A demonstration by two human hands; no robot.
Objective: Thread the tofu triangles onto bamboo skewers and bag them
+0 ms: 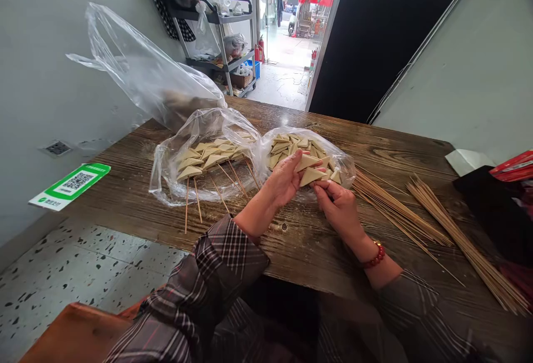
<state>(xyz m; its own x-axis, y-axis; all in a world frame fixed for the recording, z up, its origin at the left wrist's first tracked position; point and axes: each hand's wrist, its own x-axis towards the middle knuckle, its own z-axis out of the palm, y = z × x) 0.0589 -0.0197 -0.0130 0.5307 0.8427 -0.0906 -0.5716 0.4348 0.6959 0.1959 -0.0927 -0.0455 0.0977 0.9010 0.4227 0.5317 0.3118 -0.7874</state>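
Head view: one wooden table (275, 249), on which a clear plastic bag of loose pieces (346, 167) is laid open, taken as landmark for all places below.
Item: pale triangular pieces (311, 176), at least two, held by the left hand (286, 181) over the near edge of the landmark bag, fingers closed round them from beneath.
Item: right hand (338, 203), brought close beside the left, just in front of the landmark bag; fingertips set together at the lower edge of the nearer piece; whether a stick is pinched there cannot be told. Red beaded bracelet (376, 257) worn on the wrist.
Item: second clear bag (160, 179), spread just left of the landmark bag; skewered triangles (208, 155) are heaped on it, their sticks (186, 207) pointed toward the near side.
Item: two bundles of thin sticks, one (400, 207) laid just right of the landmark bag, the other (464, 244) farther right.
Item: green and white card (79, 182) printed with a square code, placed well left of the landmark bag
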